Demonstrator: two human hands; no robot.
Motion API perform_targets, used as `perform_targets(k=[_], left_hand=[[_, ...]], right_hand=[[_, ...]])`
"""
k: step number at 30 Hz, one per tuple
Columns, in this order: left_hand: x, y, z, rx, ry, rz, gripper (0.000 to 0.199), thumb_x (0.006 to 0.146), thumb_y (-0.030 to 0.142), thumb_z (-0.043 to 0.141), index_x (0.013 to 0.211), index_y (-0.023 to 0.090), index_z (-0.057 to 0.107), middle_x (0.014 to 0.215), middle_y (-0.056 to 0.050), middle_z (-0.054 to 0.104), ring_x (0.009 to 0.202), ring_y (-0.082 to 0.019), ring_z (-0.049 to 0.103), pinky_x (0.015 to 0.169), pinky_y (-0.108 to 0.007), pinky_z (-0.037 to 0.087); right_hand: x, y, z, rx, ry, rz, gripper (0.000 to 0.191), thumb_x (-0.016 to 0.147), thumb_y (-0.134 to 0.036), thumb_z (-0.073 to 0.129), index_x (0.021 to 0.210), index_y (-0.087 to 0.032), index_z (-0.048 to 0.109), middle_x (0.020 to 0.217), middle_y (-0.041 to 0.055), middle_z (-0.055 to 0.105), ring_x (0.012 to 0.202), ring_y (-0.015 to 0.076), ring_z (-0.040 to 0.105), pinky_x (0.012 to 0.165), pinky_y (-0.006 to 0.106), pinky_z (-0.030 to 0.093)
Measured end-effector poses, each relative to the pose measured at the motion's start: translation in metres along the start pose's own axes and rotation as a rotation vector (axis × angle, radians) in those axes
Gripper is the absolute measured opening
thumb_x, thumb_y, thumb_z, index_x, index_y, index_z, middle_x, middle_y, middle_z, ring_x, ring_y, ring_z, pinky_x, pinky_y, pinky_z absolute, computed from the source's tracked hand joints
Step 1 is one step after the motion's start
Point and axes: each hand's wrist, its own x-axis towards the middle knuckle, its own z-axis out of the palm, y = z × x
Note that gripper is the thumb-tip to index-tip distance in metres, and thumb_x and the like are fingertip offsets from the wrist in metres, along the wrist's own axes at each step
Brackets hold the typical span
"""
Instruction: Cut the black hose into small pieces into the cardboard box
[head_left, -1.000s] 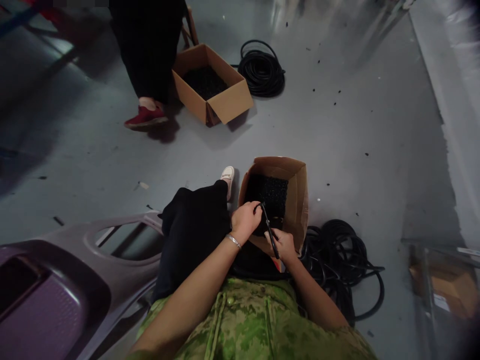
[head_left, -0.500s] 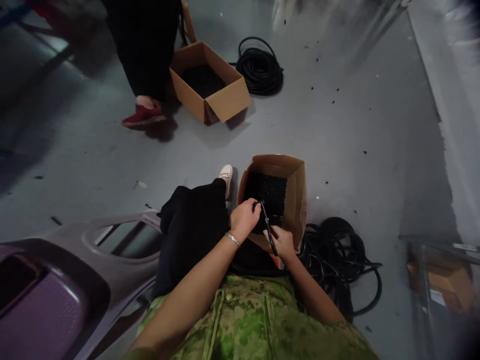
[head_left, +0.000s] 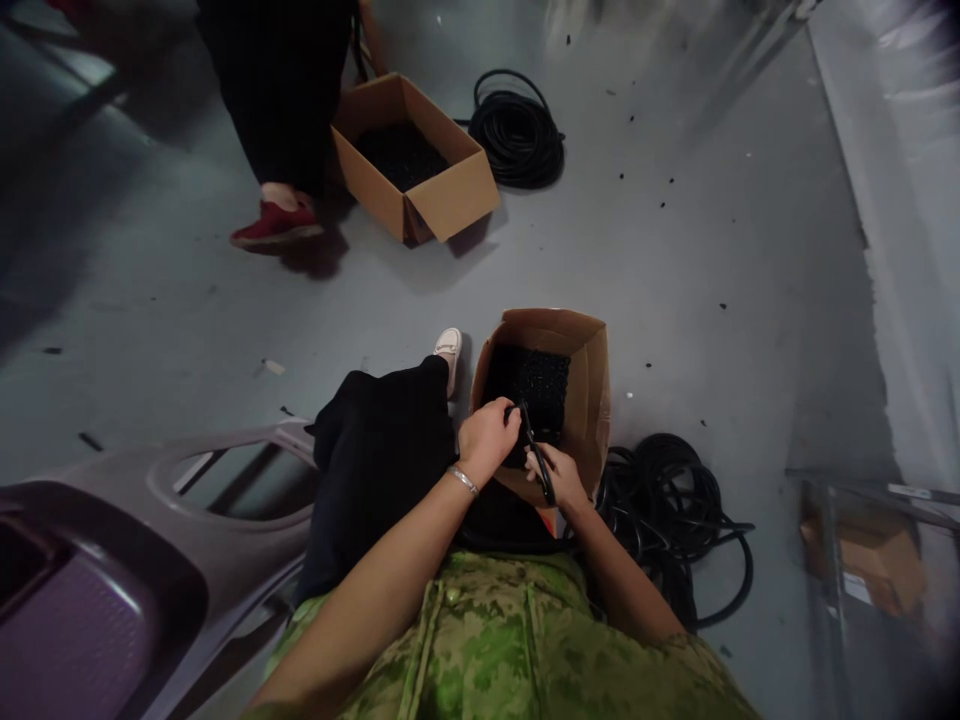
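Observation:
My right hand [head_left: 559, 477] is closed round the dark handles of scissors [head_left: 541, 470], their blades pointing up toward my left fingers. The left hand [head_left: 486, 437], with a silver bracelet on its wrist, pinches the end of a black hose [head_left: 511, 411] right beside the blades; most of the hose is hidden by the fingers. Both hands are over the near part of an open cardboard box [head_left: 589, 400]. Inside it lies a heap of small black pieces [head_left: 536, 385], too small to make out singly.
Tangled black hose [head_left: 671, 500] lies right of the box. Ahead stand another cardboard box [head_left: 454, 200] with black pieces and a hose coil [head_left: 517, 140], near a person's red shoe [head_left: 277, 224]. A purple-grey plastic chair [head_left: 247, 480] is at left, a metal rack [head_left: 832, 540] at right.
My right fingers have drawn closer round the scissors handles, and the blades have shifted slightly at the left fingertips. The left hand keeps its pinch. The whole view has moved a little.

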Motion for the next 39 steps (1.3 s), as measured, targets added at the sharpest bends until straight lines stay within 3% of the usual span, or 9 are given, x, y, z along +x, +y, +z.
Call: perform_targets(k=[12,25,28,34,39], left_hand=[[-0.001,0.002,-0.001,0.021,-0.027,0.001,0.035,0.098,0.038,0.044,0.117,0.024,0.069,0.112,-0.006,0.076,0.097,-0.023,0.071,0.076,-0.029,0.048],[-0.001,0.001,0.001,0.065,-0.07,0.041,0.033,0.098,0.037,0.044,0.117,0.028,0.07,0.114,-0.005,0.075,0.099,-0.023,0.07,0.079,-0.029,0.049],[0.0,0.0,0.002,0.089,-0.092,0.066,0.033,0.098,0.039,0.044,0.115,0.029,0.071,0.114,-0.005,0.075,0.1,-0.022,0.07,0.08,-0.029,0.049],[0.003,-0.001,0.002,0.156,-0.154,0.066,0.037,0.099,0.039,0.041,0.117,0.025,0.071,0.11,-0.009,0.076,0.098,-0.025,0.071,0.079,-0.031,0.05],[0.003,0.001,0.003,0.189,-0.194,0.045,0.037,0.098,0.038,0.041,0.116,0.024,0.071,0.109,-0.011,0.076,0.098,-0.026,0.072,0.079,-0.032,0.051]], right_hand=[[0.015,0.008,0.002,-0.066,-0.015,-0.007,0.038,0.085,-0.043,0.06,0.11,-0.017,0.071,0.081,0.003,0.069,0.072,0.0177,0.065,0.068,0.027,0.051],[0.011,0.013,0.005,-0.049,-0.02,-0.002,0.043,0.086,-0.049,0.058,0.112,-0.016,0.07,0.076,0.0027,0.068,0.071,0.0186,0.065,0.068,0.027,0.05],[0.008,0.01,0.004,-0.108,-0.006,-0.037,0.04,0.089,-0.05,0.055,0.104,-0.017,0.071,0.072,0.0028,0.068,0.067,0.0178,0.064,0.064,0.025,0.048],[0.0,0.009,-0.005,-0.349,0.034,-0.087,0.04,0.091,-0.051,0.054,0.072,-0.02,0.07,0.057,0.0023,0.063,0.056,0.0152,0.058,0.054,0.022,0.037],[-0.004,0.017,-0.002,-0.388,0.054,-0.093,0.044,0.09,-0.051,0.053,0.063,-0.018,0.066,0.054,0.002,0.06,0.051,0.0128,0.054,0.051,0.021,0.033]])
